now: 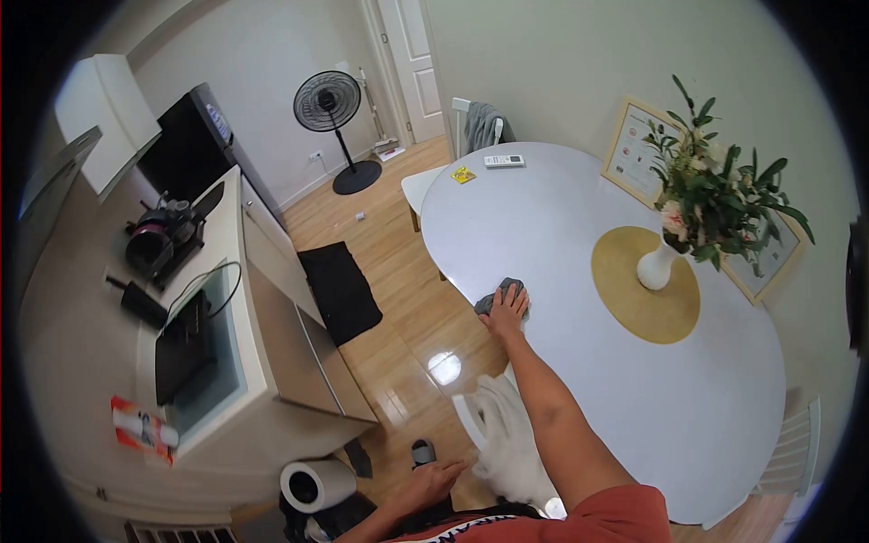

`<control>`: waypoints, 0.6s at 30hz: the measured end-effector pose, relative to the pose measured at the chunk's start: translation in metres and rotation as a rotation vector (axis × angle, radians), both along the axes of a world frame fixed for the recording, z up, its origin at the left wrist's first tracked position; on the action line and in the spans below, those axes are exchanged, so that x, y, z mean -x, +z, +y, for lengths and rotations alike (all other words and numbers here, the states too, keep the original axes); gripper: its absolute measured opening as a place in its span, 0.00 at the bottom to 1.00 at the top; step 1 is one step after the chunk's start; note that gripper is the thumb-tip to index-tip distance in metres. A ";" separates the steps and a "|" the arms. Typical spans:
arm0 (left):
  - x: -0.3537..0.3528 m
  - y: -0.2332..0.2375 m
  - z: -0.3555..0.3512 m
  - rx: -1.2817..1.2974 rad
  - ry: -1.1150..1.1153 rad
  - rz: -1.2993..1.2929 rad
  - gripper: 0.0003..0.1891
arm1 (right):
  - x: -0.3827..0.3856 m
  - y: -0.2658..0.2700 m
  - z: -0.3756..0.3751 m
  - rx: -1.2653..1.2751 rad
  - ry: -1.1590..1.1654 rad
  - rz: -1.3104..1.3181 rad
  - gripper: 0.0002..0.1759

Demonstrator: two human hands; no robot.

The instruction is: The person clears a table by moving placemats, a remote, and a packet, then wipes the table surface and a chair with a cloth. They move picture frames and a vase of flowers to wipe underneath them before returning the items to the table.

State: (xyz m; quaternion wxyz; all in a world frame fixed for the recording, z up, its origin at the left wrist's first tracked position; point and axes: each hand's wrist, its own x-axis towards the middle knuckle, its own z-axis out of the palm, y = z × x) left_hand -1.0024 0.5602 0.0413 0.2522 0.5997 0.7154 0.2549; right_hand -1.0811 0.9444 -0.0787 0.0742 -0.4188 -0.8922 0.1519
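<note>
Under the right hand (pixel 507 308), at the near edge of the white oval worktop (pixel 561 217), lies a small grey cloth (pixel 493 295). The right arm reaches out long and nearly straight from the orange sleeve (pixel 625 516), wrist level, palm down. Its grip is flat and spread rather than closed: the fingers lie stretched over the cloth and press it to the worktop, with grey folds showing past the fingertips and at the thumb side.

The left hand (pixel 436 478) hangs low and close to the body, well apart from the cloth, fingers loosely extended with nothing in its grip.

Beyond the right hand and off to its right sits a round yellow mat (pixel 670 312) bearing a white vase (pixel 655 268) of flowers (pixel 715 195). Two framed pictures (pixel 634 154) lean on the wall behind the flowers. Far ahead of the grip, at the worktop's far end, lie a remote control (pixel 503 161) and a small yellow packet (pixel 463 175), and past them stands a chair (pixel 463 118) draped with a grey garment (pixel 482 125).

Beneath the forearm a white chair (pixel 507 434) stands tucked by the worktop. To the left of the grip, across the wooden floor (pixel 407 271), lie a black mat (pixel 340 290) and a long counter (pixel 262 271); a standing fan (pixel 328 104) is farther off. Near the left hand are a paper roll (pixel 317 484) and a slipper (pixel 423 450).
</note>
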 end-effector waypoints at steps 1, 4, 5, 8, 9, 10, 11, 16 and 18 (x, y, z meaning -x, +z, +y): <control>0.024 -0.005 0.002 0.010 -0.021 -0.003 0.14 | 0.018 0.000 -0.001 0.006 -0.012 0.004 0.51; 0.110 -0.007 0.027 -0.111 -0.130 0.025 0.16 | 0.072 0.008 0.007 0.033 -0.062 0.007 0.52; 0.133 -0.001 0.032 -0.109 -0.155 0.040 0.16 | 0.090 0.010 0.009 0.045 -0.071 0.000 0.52; 0.195 0.011 0.045 -0.029 -0.168 0.043 0.16 | 0.149 0.010 0.021 0.059 -0.100 -0.040 0.52; 0.216 0.009 0.052 -0.054 -0.163 0.045 0.16 | 0.169 0.010 0.028 0.060 -0.111 -0.041 0.52; 0.233 0.007 0.055 -0.070 -0.161 0.042 0.16 | 0.186 0.008 0.029 0.038 -0.119 -0.029 0.53; 0.248 0.004 0.057 -0.060 -0.177 0.035 0.16 | 0.199 0.003 0.030 0.017 -0.130 -0.017 0.53; 0.320 0.008 0.094 -0.101 -0.207 -0.012 0.14 | 0.268 0.004 0.060 -0.014 -0.148 0.041 0.50; 0.351 0.007 0.112 -0.107 -0.175 -0.027 0.13 | 0.296 0.003 0.074 -0.014 -0.126 0.032 0.49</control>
